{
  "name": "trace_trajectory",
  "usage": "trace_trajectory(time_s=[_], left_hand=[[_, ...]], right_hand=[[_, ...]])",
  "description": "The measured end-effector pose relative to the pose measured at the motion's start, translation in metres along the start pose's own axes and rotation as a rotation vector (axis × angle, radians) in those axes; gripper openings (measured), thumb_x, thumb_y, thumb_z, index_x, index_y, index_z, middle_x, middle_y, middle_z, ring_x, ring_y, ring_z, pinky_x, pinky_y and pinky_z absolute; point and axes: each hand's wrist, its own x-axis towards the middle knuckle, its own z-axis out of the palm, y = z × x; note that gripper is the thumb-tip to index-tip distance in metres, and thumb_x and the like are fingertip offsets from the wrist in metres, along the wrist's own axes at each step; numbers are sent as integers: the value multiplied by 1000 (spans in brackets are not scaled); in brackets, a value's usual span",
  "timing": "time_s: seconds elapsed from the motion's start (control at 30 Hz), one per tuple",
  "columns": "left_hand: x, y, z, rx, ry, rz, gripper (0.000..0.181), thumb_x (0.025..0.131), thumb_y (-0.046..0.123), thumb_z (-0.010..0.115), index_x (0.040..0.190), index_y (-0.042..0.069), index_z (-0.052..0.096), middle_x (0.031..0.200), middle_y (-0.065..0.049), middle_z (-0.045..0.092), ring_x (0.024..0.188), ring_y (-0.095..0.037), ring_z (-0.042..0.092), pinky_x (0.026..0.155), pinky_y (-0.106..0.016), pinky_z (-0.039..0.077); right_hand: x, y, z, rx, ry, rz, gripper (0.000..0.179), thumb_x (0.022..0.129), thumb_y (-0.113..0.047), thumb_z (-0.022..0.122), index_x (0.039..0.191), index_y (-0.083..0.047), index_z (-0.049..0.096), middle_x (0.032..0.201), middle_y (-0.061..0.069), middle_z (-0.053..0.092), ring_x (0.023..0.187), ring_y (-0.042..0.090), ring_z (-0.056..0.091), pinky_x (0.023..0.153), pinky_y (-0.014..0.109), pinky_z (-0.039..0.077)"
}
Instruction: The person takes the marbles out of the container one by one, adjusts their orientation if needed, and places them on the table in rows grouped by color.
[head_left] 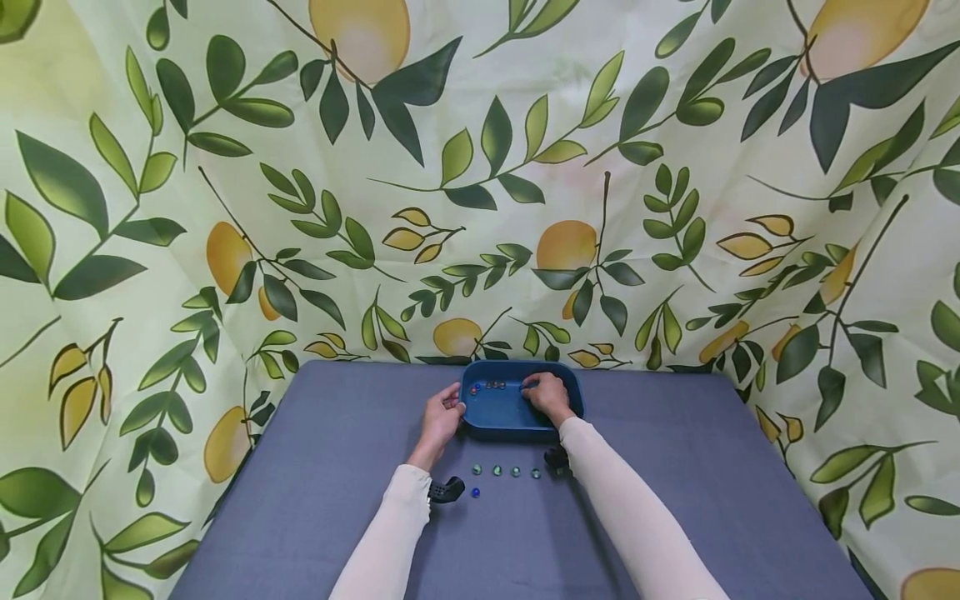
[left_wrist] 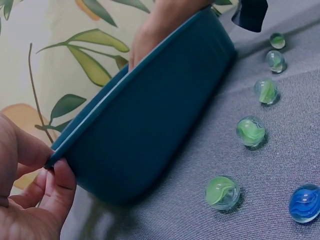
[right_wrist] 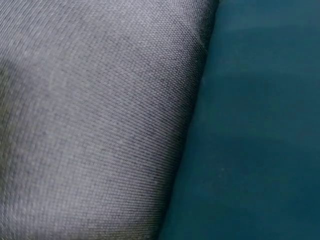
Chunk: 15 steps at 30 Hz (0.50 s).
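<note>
The left wrist view's right edge cuts off a blue marble (left_wrist: 304,203); there, the tub (left_wrist: 150,115) hides the fingertips of the right hand (left_wrist: 152,37). The right wrist view's left-edge dark patch (right_wrist: 6,100) is blurred.

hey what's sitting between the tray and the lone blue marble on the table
A green marble lies between them, as the head view shows.
</note>
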Motion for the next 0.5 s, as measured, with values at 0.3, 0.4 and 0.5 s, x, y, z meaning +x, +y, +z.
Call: trace_trajectory(time_s=[0.3, 0.4, 0.5], left_hand=[[-6, 2, -2, 1, 14, 42, 46, 89, -5, 56, 134, 2, 58, 113, -18, 60, 89, -17, 55, 63, -21, 48], [-4, 1, -2, -4, 11, 24, 47, 88, -4, 56, 135, 3, 58, 116, -19, 59, 92, -19, 55, 65, -22, 49], [-2, -1, -1, -3, -3, 6, 48, 89, -4, 57, 136, 4, 57, 121, -21, 58, 96, -21, 55, 67, -24, 50]], right_hand=[[1, -3, 3, -23, -43, -41, 26, 87, -24, 72, 111, -14, 74, 125, 13, 67, 104, 31, 61, 93, 47, 48], [1, -4, 5, -19, -53, -88, 28, 87, -25, 73, 113, -13, 74, 127, 15, 66, 109, 33, 61, 96, 49, 47], [2, -6, 7, -4, -49, -118, 28, 87, -25, 73, 112, -13, 74, 126, 14, 66, 106, 32, 61, 94, 47, 48]])
